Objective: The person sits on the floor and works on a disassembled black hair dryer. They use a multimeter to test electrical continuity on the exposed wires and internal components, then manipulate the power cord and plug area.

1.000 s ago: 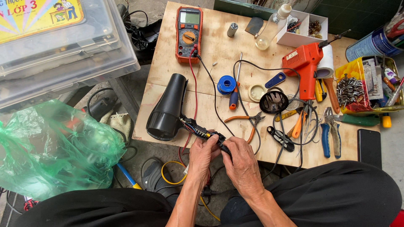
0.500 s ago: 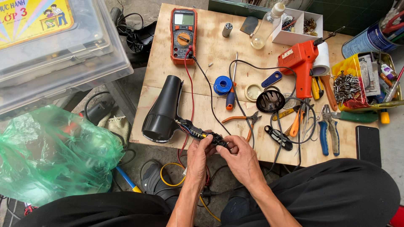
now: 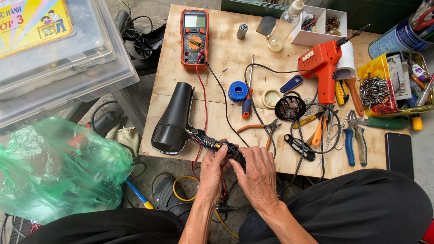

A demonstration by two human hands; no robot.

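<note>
A black hair dryer [image 3: 174, 119] lies on the plywood table [image 3: 226, 49] with its handle opened, wires and small parts showing. My left hand [image 3: 213, 169] and my right hand [image 3: 257, 174] both grip the end of that open handle [image 3: 216, 145] at the table's front edge. Red and black test leads run from an orange multimeter [image 3: 194, 38] at the back down toward the handle. My fingers hide the handle's tip.
An orange soldering gun [image 3: 322, 68], blue solder spool [image 3: 237, 91], screwdriver [image 3: 247, 101], black mesh grille [image 3: 290, 107], pliers and cutters [image 3: 355, 138] lie on the right. A yellow tin of screws [image 3: 377, 90] sits far right. Green plastic bag [image 3: 58, 167] and clear bins [image 3: 58, 54] stand left.
My hands have stayed on the dryer handle, fingers shifting slightly. The view has tilted down a little. Nothing else has moved.
</note>
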